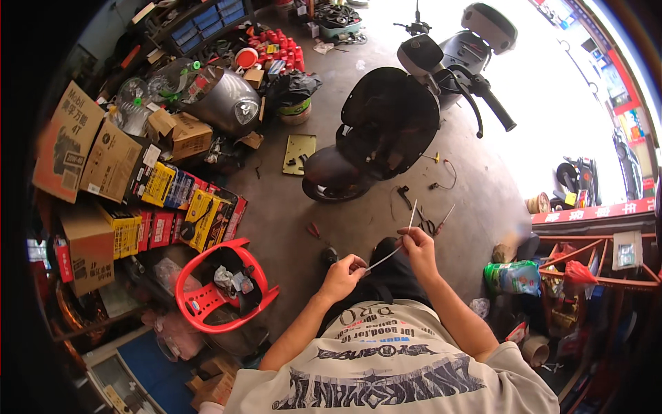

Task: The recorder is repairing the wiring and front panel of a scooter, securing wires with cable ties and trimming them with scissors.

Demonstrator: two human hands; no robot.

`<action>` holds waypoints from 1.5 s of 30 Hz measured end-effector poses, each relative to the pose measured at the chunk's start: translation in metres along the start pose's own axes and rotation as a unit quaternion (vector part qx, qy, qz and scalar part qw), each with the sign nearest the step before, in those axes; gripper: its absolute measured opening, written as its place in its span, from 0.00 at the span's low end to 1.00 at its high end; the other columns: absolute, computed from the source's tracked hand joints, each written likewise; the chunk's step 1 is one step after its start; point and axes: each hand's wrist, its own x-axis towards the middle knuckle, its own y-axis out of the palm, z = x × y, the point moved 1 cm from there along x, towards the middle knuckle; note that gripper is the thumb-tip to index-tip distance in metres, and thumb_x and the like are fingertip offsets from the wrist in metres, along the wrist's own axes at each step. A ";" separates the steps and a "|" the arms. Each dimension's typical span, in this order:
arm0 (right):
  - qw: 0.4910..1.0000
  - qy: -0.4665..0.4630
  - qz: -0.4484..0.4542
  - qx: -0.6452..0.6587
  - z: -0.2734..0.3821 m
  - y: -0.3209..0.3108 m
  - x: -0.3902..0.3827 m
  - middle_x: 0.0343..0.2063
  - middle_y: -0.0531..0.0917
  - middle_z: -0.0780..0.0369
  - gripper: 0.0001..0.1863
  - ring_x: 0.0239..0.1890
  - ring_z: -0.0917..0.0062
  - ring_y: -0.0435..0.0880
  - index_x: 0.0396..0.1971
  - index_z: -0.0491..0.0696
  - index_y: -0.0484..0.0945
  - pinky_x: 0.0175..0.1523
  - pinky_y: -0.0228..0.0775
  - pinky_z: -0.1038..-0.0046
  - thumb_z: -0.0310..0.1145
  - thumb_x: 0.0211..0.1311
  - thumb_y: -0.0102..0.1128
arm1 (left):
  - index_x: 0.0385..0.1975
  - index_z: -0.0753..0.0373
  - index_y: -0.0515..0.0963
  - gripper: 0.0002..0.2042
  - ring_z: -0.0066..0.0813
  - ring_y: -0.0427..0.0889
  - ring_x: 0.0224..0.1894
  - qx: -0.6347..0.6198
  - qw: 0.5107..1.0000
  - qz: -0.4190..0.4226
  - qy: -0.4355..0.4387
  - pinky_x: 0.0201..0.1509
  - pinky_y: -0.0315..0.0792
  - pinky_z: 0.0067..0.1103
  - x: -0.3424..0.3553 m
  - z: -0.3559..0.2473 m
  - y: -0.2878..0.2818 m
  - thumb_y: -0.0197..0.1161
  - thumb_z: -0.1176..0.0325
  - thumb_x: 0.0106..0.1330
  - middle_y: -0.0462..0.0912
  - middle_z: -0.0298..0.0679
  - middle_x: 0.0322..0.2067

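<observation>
My left hand [343,274] and my right hand [416,247] hold a thin white strip, like a cable tie [394,250], between them in front of my chest. The left hand pinches its lower end. The right hand pinches it further up, and its free end sticks up past the fingers. A black scooter [393,117] stands on the concrete floor straight ahead, its front toward me. Small tools, among them pliers and a screwdriver [433,222], lie on the floor between me and the scooter.
A red plastic stool [219,284] holding small parts sits at my left. Cardboard boxes [89,152] and coloured packs are stacked along the left. A silver scooter panel [224,100] leans behind them. A red metal rack [586,276] stands at the right. A green plate [299,153] lies by the wheel.
</observation>
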 end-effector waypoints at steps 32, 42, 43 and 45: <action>0.987 0.006 -0.040 0.157 0.022 -0.027 0.206 0.25 0.80 0.66 0.08 0.23 0.89 0.71 0.41 0.42 0.77 0.27 0.62 0.86 0.25 0.66 0.49 | 0.39 0.68 0.78 0.08 0.22 0.80 0.29 0.144 0.986 0.080 -0.034 0.36 0.75 0.20 0.210 -0.087 -0.036 0.60 0.73 0.63 0.83 0.38 0.30; 0.977 0.010 -0.090 0.192 0.030 -0.016 0.234 0.24 0.80 0.67 0.08 0.23 0.90 0.71 0.39 0.43 0.78 0.28 0.63 0.86 0.27 0.68 0.50 | 0.40 0.69 0.77 0.08 0.18 0.77 0.27 0.170 0.979 0.109 -0.039 0.33 0.73 0.17 0.264 -0.106 -0.062 0.59 0.73 0.64 0.80 0.35 0.29; 0.976 0.005 -0.104 0.193 0.033 -0.014 0.237 0.24 0.80 0.67 0.08 0.22 0.90 0.71 0.39 0.43 0.79 0.28 0.63 0.86 0.27 0.68 0.50 | 0.40 0.68 0.77 0.08 0.18 0.77 0.27 0.163 0.978 0.122 -0.043 0.33 0.73 0.17 0.269 -0.106 -0.066 0.59 0.73 0.64 0.81 0.35 0.29; 0.970 0.004 -0.131 0.204 0.036 -0.007 0.242 0.23 0.80 0.67 0.08 0.22 0.90 0.71 0.38 0.43 0.79 0.28 0.63 0.86 0.27 0.68 0.50 | 0.40 0.68 0.77 0.08 0.18 0.77 0.27 0.161 0.975 0.147 -0.046 0.34 0.73 0.17 0.281 -0.111 -0.075 0.59 0.73 0.64 0.81 0.35 0.29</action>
